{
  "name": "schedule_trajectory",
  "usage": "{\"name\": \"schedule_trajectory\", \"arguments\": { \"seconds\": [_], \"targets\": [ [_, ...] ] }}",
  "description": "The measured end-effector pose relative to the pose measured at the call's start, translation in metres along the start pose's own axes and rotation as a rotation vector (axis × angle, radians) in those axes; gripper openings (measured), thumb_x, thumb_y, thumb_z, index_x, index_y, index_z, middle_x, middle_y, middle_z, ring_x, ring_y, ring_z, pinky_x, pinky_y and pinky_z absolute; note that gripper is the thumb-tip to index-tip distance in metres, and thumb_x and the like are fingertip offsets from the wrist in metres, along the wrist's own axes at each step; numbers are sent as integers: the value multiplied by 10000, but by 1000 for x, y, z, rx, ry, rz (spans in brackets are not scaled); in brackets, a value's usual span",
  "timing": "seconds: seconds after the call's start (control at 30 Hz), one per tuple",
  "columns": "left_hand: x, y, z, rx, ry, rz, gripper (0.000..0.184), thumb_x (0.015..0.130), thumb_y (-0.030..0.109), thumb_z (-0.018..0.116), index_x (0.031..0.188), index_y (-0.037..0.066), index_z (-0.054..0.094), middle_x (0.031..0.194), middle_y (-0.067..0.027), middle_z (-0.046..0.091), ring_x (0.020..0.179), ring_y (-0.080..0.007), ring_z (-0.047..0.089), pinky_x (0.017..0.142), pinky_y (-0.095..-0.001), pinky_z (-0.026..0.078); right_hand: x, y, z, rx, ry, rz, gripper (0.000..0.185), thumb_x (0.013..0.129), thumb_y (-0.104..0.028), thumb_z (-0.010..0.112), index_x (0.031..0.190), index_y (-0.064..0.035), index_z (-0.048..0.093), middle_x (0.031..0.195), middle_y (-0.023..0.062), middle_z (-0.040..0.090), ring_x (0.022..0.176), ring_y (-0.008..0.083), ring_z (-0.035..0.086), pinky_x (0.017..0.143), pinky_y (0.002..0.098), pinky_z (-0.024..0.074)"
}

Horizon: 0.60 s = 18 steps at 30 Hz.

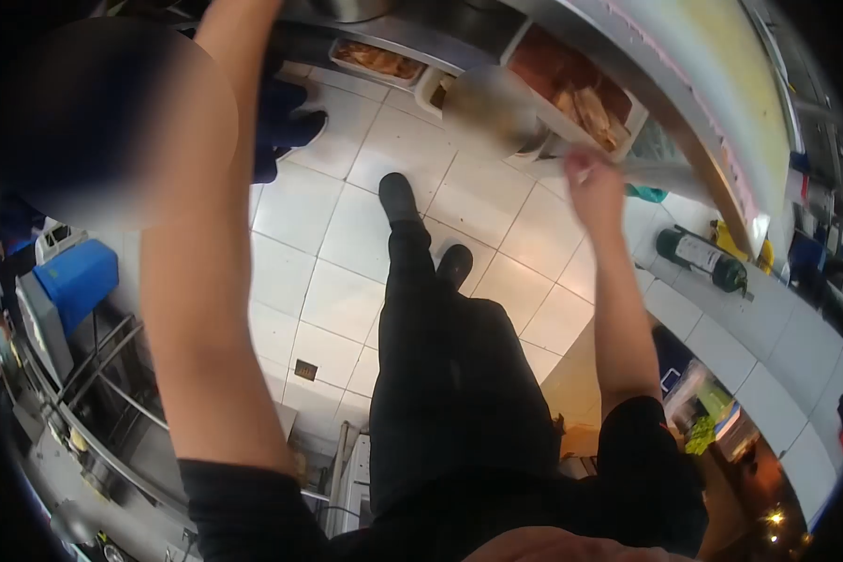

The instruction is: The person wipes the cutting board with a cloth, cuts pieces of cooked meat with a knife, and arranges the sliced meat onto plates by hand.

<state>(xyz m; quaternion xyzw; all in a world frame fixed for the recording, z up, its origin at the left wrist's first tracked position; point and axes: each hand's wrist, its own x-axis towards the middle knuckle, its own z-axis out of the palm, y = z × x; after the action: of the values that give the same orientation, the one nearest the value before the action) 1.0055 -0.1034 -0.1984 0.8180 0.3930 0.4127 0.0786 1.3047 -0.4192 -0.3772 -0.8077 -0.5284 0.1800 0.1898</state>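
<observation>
My right hand (592,187) is closed in front of a counter's edge, just below a white tray of reddish food (598,120) with paler pieces in it. A small whitish bit shows at its fingers, and a pale translucent strip (665,174) runs off to the right beside it. I cannot make out what the fingers hold. My left forearm (197,309) reaches up and out past the top edge, so the left hand is hidden from view.
A tray of browned food (377,62) sits at the top. A dark green bottle (702,258) lies at the right. Another person's shoe (302,131) stands on the tiled floor (347,225). A blue bin-like container (77,281) and metal rails (103,361) are at the left.
</observation>
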Motion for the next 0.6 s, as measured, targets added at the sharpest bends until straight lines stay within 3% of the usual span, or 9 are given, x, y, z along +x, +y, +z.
{"name": "schedule_trajectory", "arguments": {
  "seconds": [0.03,0.07,0.1,0.17,0.2,0.27,0.4,0.47,0.6],
  "targets": [
    [-8,-12,7,-28,137,89,526,978,302,635,1451,87,559,1481,-227,540,1396,-370,514,1161,-425,394,22,15,-4,-19,267,-102,304,885,-233,715,1156,-97,737,1090,173,737,1026,367,700,872,442,566],
    [-15,-15,10,-53,275,176,622,972,292,652,1536,104,470,1577,-257,442,1434,-366,480,1170,-432,387,49,23,-10,-117,284,-87,363,906,-260,721,1230,-97,700,1087,163,743,1057,352,702,897,407,553],
    [-42,-15,15,-86,324,127,563,972,248,666,1485,87,501,1498,-223,495,1347,-327,521,1115,-408,417,72,27,-12,-214,299,-69,426,928,-288,727,1303,-96,664,1083,153,748,1088,338,703,921,372,540],
    [-133,14,23,-216,377,-66,445,971,160,694,1382,52,563,1338,-154,603,1173,-248,602,1005,-361,479,100,48,0,-81,328,-402,507,903,-309,757,1345,-90,638,1195,163,724,1131,335,684,941,366,536],
    [-184,34,37,-287,361,-167,387,970,116,708,1331,35,594,1258,-119,657,1086,-208,643,950,-338,510,99,47,-10,-96,357,-382,507,903,-309,757,1345,-90,638,1195,163,724,1131,335,684,941,366,536],
    [-274,44,54,-233,101,-312,442,915,92,711,1332,12,587,1250,-165,614,1054,-263,611,930,-358,504,96,10,-27,-102,29,-60,526,795,-286,846,1251,-72,695,1234,141,707,1140,330,672,981,412,534],
    [-414,91,61,-369,-318,-644,283,912,27,673,1193,-7,654,1132,-143,692,908,-257,651,840,-357,525,91,35,-18,7,249,-56,396,819,-172,801,1198,-92,721,1219,136,705,1109,324,680,945,399,555],
    [-439,103,66,-519,-416,-791,311,909,4,661,1220,-10,654,1133,-149,687,928,-244,674,850,-328,546,78,36,-17,106,357,-437,340,829,-53,731,1162,-122,737,1186,120,704,1079,315,683,910,385,568],
    [-409,117,94,-570,-403,-765,339,908,0,681,1246,-6,652,1130,-132,692,948,-206,679,868,-317,546,64,29,-3,90,423,-253,357,815,24,669,1128,-131,743,1158,107,698,1060,318,682,897,390,570]
  ]
}}
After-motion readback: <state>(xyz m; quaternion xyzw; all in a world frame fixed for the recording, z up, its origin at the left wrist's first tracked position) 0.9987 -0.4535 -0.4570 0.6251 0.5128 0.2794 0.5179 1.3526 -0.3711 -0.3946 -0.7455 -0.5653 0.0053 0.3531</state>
